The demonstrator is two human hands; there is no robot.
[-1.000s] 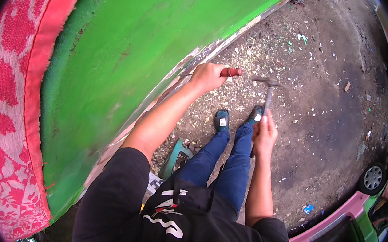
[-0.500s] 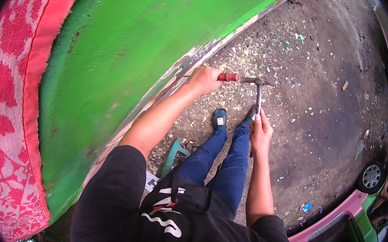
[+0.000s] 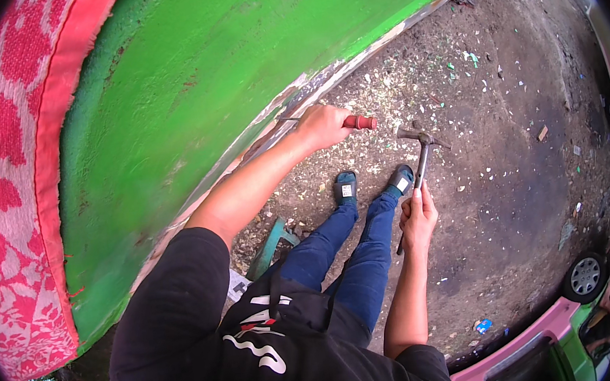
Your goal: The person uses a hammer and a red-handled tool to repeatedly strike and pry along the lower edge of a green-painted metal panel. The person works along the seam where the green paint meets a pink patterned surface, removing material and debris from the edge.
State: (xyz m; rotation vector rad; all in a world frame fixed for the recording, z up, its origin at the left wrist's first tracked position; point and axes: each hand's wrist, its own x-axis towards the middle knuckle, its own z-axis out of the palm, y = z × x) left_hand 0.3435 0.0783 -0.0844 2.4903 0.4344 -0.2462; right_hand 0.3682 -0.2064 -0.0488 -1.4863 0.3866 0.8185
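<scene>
My left hand (image 3: 323,125) is closed around a red-handled chisel (image 3: 361,122). Its thin metal shaft reaches from the far side of my fist to the chipped lower edge of a large green panel (image 3: 196,75); the tip is too small to make out. In my right hand (image 3: 418,219) is a metal claw hammer (image 3: 423,150), gripped by its handle. The hammer's head is a short way to the right of the chisel's red butt, apart from it.
Pale chips litter the dirt ground (image 3: 498,192) along the panel. A green stool (image 3: 270,248) stands by my legs. Red-and-white patterned cloth (image 3: 11,191) hangs at the left. At the lower right is a pink and green vehicle (image 3: 518,346), with a person partly visible beside it.
The hammer has swung back to the right, from against the chisel's butt to clear of it. My left hand and the chisel have stayed in place.
</scene>
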